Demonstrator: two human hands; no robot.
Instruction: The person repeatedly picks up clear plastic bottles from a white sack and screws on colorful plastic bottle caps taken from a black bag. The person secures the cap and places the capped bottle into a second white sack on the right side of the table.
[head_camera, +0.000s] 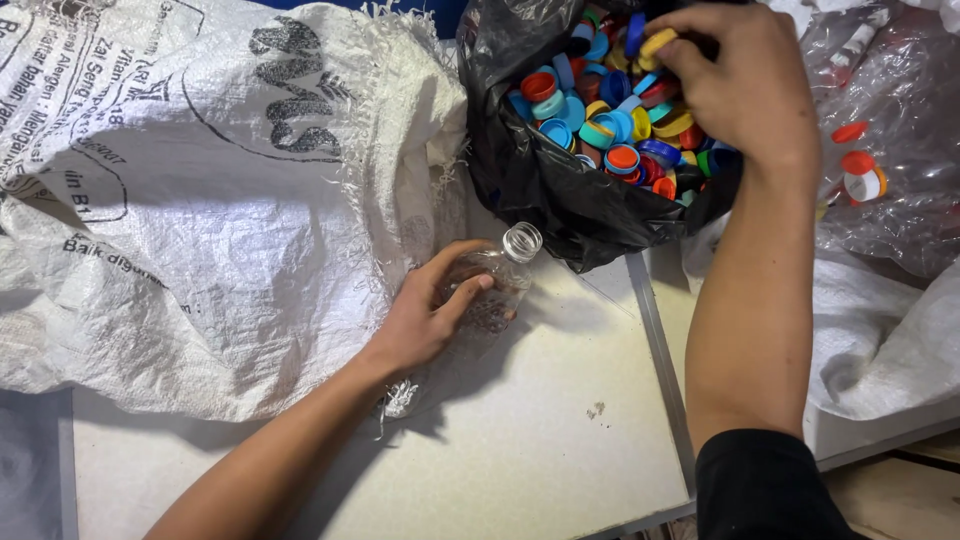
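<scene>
Gripping an uncapped clear bottle (492, 290), left hand (425, 315) is steadying it; right hand (745, 85) is pinching a yellow cap (657, 43) over the black bag (570, 200) of caps.

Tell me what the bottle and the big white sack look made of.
The bottle looks like clear, glossy plastic: see-through, with a ribbed threaded neck. The sack looks like woven plastic, matte white; its weave shows and its edge frays into threads.

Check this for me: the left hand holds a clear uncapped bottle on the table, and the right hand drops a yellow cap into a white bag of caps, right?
Not quite: the head view shows the bag of caps is black, not white. The rest stands.
</scene>
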